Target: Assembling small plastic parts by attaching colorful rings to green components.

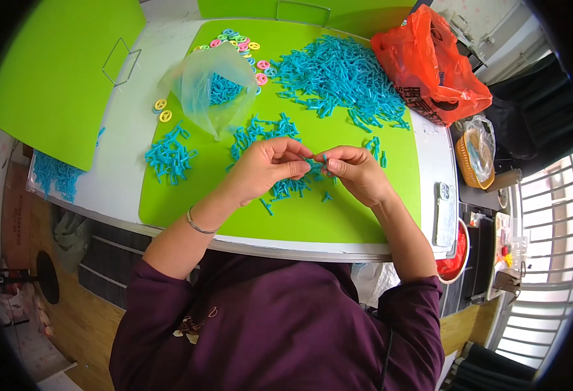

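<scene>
Above the green mat, my left hand and my right hand meet fingertip to fingertip. Each pinches at small teal plastic pieces; their exact shape is partly covered by the fingers. Under and beside my left hand spreads a loose pile of teal plastic pieces. A smaller heap of the same kind lies farther left. A translucent plastic bag, with teal pieces inside, stands behind my left hand. A few teal pieces rest just beyond my right hand.
A large teal heap covers the mat's far right, beside a red plastic bag. Colourful small rings lie behind the translucent bag, two yellow ones left of it. A phone lies at the table's right edge.
</scene>
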Motion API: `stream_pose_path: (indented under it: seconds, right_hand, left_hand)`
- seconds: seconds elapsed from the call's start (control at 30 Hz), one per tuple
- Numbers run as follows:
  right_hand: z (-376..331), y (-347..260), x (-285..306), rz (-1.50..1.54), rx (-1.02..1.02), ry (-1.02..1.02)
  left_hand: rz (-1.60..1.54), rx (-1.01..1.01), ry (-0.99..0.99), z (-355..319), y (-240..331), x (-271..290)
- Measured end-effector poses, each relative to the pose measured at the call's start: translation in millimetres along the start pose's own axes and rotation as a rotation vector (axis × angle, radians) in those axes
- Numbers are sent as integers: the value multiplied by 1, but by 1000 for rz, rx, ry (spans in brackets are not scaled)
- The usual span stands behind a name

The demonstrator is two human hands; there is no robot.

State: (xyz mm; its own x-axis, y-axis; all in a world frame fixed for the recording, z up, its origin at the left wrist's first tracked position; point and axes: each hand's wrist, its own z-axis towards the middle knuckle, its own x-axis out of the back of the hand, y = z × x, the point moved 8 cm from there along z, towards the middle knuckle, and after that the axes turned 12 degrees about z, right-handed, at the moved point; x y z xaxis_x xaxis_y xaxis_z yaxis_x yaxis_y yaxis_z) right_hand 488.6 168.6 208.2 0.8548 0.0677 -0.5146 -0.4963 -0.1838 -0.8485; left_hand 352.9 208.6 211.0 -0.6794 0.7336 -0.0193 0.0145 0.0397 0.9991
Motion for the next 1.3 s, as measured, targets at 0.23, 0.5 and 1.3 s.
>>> stream_pose_path:
  seconds: [0.23, 0.5, 1.3]
  right_hand:
    - [0, 2, 0, 57, 17, 5]
    - [-3, -4, -7, -242, -20, 26]
    - [-1, 2, -5, 47, -45, 6]
  left_hand:
    - [-6, -16, 2, -1, 1, 2]
    - [31, -37, 11, 0, -2, 2]
    - [59, -57, 29, -3, 7, 1]
